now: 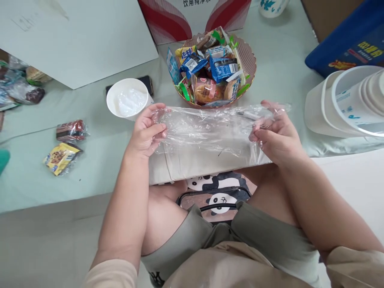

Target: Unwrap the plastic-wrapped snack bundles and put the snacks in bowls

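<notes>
I can't tell home from office; my cloth-covered table (100,164) bears a bowl (251,64) of snacks (223,69) and cups (360,100).

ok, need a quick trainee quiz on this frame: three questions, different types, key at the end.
1. True or false: only the left hand holds the clear plastic.
2. Multiple choice: as seen in the picture, where does the white cup stand relative to the snack bowl?
A) to its right
B) to its left
C) inside it
3. Fill in: the cookie packet beside the reddish-brown packet is mainly ____ in colour.

Key:
1. False; the right hand holds it too.
2. B
3. yellow
</notes>
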Demonstrator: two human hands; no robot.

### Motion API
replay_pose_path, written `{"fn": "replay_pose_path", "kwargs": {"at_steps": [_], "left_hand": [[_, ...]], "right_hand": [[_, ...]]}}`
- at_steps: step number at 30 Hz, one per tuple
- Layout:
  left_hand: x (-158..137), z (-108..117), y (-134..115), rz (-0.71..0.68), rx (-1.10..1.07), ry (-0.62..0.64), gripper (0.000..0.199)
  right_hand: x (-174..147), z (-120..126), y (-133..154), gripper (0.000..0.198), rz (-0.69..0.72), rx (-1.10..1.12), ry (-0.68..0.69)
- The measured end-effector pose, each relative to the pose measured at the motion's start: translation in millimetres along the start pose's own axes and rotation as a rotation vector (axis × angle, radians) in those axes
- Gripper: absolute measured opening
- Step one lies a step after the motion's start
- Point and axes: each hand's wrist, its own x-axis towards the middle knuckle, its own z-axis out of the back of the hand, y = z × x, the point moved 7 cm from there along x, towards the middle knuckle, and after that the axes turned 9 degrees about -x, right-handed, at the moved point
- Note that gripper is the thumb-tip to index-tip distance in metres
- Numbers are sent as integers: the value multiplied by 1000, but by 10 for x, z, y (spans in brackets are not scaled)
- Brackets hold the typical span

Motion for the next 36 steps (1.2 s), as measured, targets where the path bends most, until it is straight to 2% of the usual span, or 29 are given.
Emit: {"fn": "replay_pose_path", "kwargs": {"at_steps": [3,8,10,13,15,17,22,24,26,29,31,32,34,36], "left_hand": [[4,-22,17,40,-38,-6,49],[13,-42,64,94,-68,23,48],[28,-9,93,109,-38,-4,47],[46,39,130,128,6,-51,47],[52,45,138,130,15,-56,47],[53,43,140,128,16,-54,48],[50,101,133,100,70,-83,50],[41,132,115,75,119,-99,52],[24,154,98,62,145,-110,53],[1,131,90,67,112,-61,52],[-9,75,73,46,54,22,52],[-15,37,62,32,19,75,53],[-35,-61,43,13,-55,200,53],[-71,-171,35,18,-107,325,53]], "right_hand": [[-18,8,53,48,190,-157,-37],[-143,-60,300,79,764,-641,-260],[-201,-116,377,67,884,-741,-308],[-264,-176,473,36,938,-820,-328],[-289,-209,515,17,937,-850,-295],[-292,-268,516,3,917,-875,-168],[-341,-490,307,15,760,-1039,402],[-382,-504,270,21,717,-1083,524],[-396,-475,340,30,723,-1021,523],[-300,-367,520,34,691,-826,289],[-191,-345,557,26,612,-737,135],[-129,-379,540,20,559,-711,104],[-12,-540,474,18,466,-648,153],[74,-761,402,39,397,-575,274]]}}
